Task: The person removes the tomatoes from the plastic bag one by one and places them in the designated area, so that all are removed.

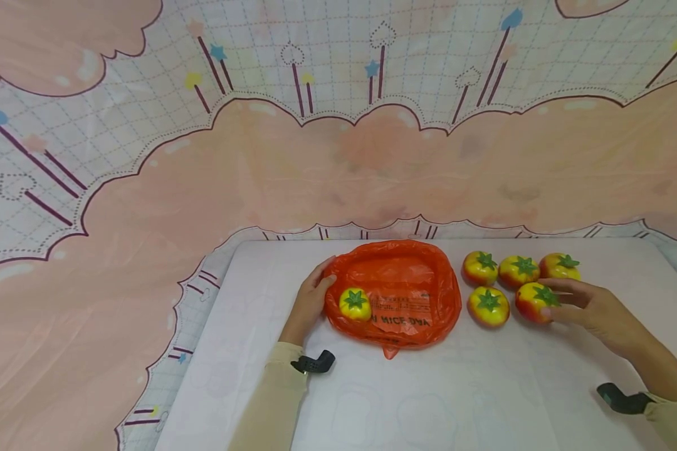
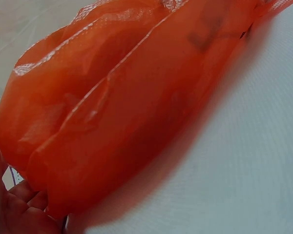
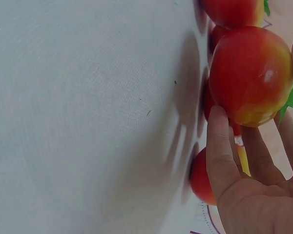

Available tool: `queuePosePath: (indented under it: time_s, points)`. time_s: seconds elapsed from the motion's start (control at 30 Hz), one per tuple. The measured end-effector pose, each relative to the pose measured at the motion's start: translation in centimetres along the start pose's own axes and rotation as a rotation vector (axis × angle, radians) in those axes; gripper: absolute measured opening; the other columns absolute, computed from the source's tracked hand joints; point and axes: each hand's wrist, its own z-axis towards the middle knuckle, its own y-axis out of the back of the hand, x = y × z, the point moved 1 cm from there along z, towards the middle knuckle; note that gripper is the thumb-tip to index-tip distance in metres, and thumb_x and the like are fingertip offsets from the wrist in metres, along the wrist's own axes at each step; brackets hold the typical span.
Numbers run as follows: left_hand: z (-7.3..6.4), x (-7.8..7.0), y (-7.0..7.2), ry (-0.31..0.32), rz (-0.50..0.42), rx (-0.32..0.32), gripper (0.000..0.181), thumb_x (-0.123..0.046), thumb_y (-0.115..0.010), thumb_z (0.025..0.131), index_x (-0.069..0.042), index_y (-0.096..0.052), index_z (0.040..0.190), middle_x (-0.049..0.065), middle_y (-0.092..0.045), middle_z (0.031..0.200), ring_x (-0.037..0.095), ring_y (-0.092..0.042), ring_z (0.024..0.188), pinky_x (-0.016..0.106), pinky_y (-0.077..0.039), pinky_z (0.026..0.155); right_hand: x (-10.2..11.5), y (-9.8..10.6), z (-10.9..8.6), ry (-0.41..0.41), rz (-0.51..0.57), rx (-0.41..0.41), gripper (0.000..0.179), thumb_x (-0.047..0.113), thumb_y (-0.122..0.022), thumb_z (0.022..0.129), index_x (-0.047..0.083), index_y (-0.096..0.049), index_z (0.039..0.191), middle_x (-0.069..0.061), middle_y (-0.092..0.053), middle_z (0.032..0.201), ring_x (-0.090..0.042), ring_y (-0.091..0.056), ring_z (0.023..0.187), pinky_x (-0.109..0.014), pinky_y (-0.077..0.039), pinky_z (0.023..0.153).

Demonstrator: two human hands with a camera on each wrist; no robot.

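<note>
My left hand (image 1: 311, 302) pinches the left rim of an open red plastic bag (image 1: 397, 269) with printed letters. Inside the bag, near its left side, lies one toy tomato (image 1: 354, 304), yellow with a green star-shaped leaf top. In the left wrist view the bag's side (image 2: 127, 122) fills much of the picture, fingers at its lower left edge. My right hand (image 1: 603, 316) holds a red-and-yellow toy tomato (image 1: 533, 303) between thumb and fingers; in the right wrist view this tomato (image 3: 251, 73) shows above its shadow on the table.
Several more toy tomatoes stand right of the bag: one in front (image 1: 488, 307), the others in a back row (image 1: 519, 272). All rest on a white table (image 1: 429, 401). A patterned curtain (image 1: 338, 163) hangs behind the table. Both wrists wear black devices.
</note>
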Motion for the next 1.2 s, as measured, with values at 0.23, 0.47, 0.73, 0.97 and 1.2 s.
queuePosePath:
  time_s: [0.23,0.47,0.73,0.97,1.2]
  points:
    - [0.19,0.25,0.00,0.003,-0.002,0.003,0.042,-0.041,-0.055,0.103,-0.049,-0.051,0.144,-0.012,-0.044,0.158,0.021,-0.040,0.150,0.048,-0.040,0.118,-0.07,-0.06,-0.01,-0.005,-0.005,0.007,0.073,0.040,-0.067,0.098,0.004,-0.039,0.154,-0.031,-0.033,0.157,-0.052,-0.042,0.131,-0.066,-0.054,0.094]
    - [0.15,0.11,0.00,0.003,0.009,-0.002,0.043,-0.041,-0.054,0.103,-0.049,-0.051,0.144,-0.015,-0.046,0.157,0.019,-0.041,0.149,0.047,-0.042,0.117,-0.29,-0.17,0.14,-0.013,-0.001,0.018,0.073,0.040,-0.067,0.098,0.003,-0.039,0.154,-0.033,-0.031,0.157,-0.054,-0.041,0.131,-0.068,-0.053,0.093]
    - [0.20,0.20,0.00,-0.005,0.014,-0.004,0.043,-0.039,-0.054,0.103,-0.047,-0.051,0.146,-0.014,-0.045,0.157,0.020,-0.040,0.149,0.047,-0.041,0.117,-0.24,-0.31,0.19,-0.017,0.010,0.019,0.071,0.040,-0.069,0.096,0.006,-0.042,0.153,-0.031,-0.034,0.155,-0.049,-0.043,0.129,-0.053,-0.059,0.089]
    - [0.26,0.23,0.02,-0.001,0.009,-0.002,0.045,-0.039,-0.055,0.103,-0.044,-0.050,0.148,-0.014,-0.045,0.158,0.020,-0.039,0.150,0.049,-0.040,0.119,-0.17,-0.38,0.18,-0.021,0.014,0.029,0.071,0.039,-0.070,0.096,0.007,-0.042,0.153,-0.030,-0.033,0.156,-0.049,-0.043,0.129,-0.041,-0.062,0.084]
    - [0.06,-0.13,-0.03,0.019,0.021,-0.005,0.046,-0.040,-0.054,0.103,-0.045,-0.050,0.148,-0.014,-0.044,0.159,0.020,-0.038,0.151,0.048,-0.041,0.118,-0.17,-0.44,0.14,-0.013,0.009,0.027,0.070,0.038,-0.070,0.096,0.006,-0.042,0.152,-0.029,-0.034,0.156,-0.049,-0.044,0.129,-0.039,-0.062,0.084]
